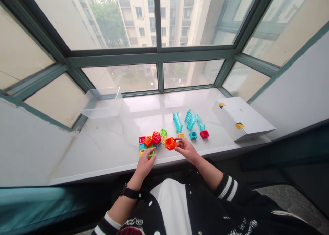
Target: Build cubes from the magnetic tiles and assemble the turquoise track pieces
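A heap of small coloured square frame blocks (153,141) lies near the front edge of a white marble windowsill (108,139). My right hand (187,150) pinches an orange frame block (170,143) at the heap's right side. My left hand (145,164) rests on a green block (150,154) at the heap's front, fingers curled over it. Apart from the heap sit a yellow block (181,135), a teal block (193,135) and a red block (204,134). Behind them lie several turquoise curved ribbed pieces (189,120).
A clear plastic bin (102,102) stands at the back left of the sill. A white cardboard box (240,118) lies at the right end. Window frames (159,55) close off the back. My lap in a black and white jacket is below the sill.
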`<state>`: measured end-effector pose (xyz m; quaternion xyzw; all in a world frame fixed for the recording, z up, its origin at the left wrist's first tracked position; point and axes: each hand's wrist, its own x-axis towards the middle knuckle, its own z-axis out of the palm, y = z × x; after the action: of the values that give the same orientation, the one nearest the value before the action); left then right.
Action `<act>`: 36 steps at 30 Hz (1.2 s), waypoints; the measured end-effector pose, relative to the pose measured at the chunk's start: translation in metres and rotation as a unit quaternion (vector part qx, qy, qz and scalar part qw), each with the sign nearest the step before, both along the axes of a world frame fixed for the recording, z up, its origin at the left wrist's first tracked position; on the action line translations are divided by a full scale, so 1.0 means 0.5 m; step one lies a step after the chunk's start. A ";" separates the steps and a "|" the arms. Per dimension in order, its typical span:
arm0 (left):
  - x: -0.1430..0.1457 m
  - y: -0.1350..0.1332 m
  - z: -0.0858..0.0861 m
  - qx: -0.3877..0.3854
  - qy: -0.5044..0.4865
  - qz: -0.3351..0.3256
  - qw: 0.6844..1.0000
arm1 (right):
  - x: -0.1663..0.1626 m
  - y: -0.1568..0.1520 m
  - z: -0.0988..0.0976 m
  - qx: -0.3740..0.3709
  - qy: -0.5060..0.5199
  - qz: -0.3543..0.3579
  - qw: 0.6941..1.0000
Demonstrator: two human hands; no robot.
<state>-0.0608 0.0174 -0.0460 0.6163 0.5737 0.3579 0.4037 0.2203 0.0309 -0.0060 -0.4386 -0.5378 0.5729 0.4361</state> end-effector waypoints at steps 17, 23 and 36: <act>0.113 -0.022 0.143 0.021 -0.183 -0.072 0.980 | -0.034 -0.045 0.030 -0.052 0.092 0.069 0.992; 0.107 -0.020 0.142 0.096 -0.138 -0.043 0.985 | -0.032 -0.038 0.048 0.029 -0.009 0.002 1.000; 0.182 0.033 0.133 0.121 -0.125 -0.081 0.981 | -0.033 -0.021 0.046 0.136 -0.105 -0.092 0.981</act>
<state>0.0303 0.0338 0.0206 0.6552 0.4195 0.4654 0.4220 0.2037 0.0204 0.0170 -0.4802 -0.6109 0.4030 0.4836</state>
